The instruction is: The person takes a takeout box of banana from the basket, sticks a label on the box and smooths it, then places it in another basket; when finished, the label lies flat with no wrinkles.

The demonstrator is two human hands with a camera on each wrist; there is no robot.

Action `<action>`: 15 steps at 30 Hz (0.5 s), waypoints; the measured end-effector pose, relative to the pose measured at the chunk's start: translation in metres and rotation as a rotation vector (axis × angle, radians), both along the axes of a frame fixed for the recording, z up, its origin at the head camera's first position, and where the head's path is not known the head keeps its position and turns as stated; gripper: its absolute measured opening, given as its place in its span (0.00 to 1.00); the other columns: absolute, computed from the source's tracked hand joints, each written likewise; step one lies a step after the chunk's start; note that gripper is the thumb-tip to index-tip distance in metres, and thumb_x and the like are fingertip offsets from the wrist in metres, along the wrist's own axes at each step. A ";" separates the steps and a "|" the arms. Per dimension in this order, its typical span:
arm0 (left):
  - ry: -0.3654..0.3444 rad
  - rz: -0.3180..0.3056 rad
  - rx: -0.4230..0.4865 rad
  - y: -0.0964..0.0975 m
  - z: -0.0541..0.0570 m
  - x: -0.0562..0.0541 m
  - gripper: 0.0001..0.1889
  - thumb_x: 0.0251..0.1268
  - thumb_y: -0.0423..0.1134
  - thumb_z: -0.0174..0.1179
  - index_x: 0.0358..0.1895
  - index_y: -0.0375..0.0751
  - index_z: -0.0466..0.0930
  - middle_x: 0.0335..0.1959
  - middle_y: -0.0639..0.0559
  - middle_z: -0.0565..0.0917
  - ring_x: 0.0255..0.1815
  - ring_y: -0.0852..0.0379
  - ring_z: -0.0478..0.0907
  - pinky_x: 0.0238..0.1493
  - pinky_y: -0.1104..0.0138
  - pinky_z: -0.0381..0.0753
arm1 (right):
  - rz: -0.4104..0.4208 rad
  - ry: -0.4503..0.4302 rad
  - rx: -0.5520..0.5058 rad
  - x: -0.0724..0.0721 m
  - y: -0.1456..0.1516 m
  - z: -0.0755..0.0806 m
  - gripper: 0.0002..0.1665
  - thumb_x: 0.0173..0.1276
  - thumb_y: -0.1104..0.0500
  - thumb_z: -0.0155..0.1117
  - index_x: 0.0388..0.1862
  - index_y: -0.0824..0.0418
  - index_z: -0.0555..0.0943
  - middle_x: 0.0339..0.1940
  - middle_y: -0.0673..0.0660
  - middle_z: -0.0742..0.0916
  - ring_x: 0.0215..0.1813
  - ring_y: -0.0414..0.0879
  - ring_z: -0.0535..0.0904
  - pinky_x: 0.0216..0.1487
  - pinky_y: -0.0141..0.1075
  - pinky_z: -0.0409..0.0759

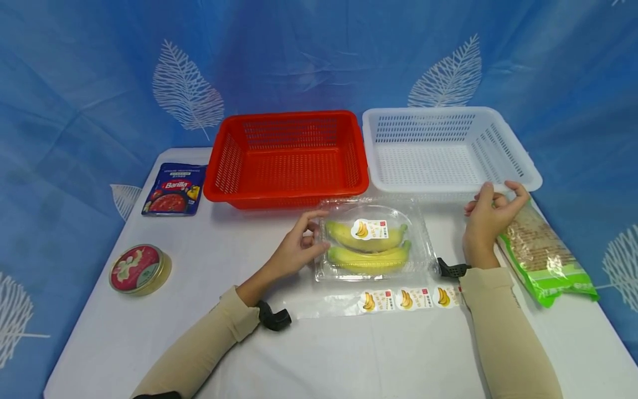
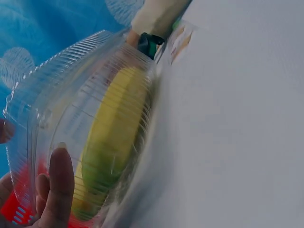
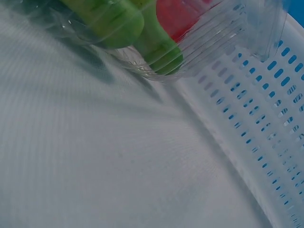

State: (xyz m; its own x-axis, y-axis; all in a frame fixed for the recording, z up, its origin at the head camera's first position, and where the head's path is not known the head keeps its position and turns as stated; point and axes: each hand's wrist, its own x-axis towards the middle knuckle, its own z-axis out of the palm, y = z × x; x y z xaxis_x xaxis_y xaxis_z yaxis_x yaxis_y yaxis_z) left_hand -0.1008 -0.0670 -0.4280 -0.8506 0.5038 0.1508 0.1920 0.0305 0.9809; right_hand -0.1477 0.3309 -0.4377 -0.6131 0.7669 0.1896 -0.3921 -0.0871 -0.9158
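Note:
A clear plastic clamshell container [image 1: 423, 244] holding two bananas [image 1: 369, 257] sits mid-table, a banana-print sticker [image 1: 369, 229] on its lid. My left hand [image 1: 299, 246] grips its left edge, thumb and fingers spread along that side; the left wrist view shows the thumb [image 2: 61, 180] against the clear wall. Off to the right, my right hand [image 1: 488, 221] is raised with loosely bent fingers and nothing visible in them. It hovers by the front rim of the white basket [image 1: 423, 166], over the top of a green-edged bag [image 1: 543, 249]. The right wrist view does not show that hand.
A strip of banana stickers [image 1: 411, 299] lies in front of the container. Behind it stands a red basket [image 1: 294, 172], beside the white one. To the left are a blue Barilla pouch [image 1: 174, 189] and a round tin [image 1: 140, 270]. Blue leaf-print cloth [image 1: 309, 55] hangs behind.

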 end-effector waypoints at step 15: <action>-0.080 -0.012 0.053 0.005 0.021 0.015 0.34 0.62 0.22 0.60 0.72 0.45 0.66 0.40 0.44 0.67 0.24 0.59 0.68 0.21 0.69 0.76 | 0.057 0.040 0.020 0.000 0.000 -0.007 0.24 0.77 0.55 0.60 0.65 0.56 0.63 0.23 0.60 0.73 0.15 0.48 0.67 0.17 0.33 0.70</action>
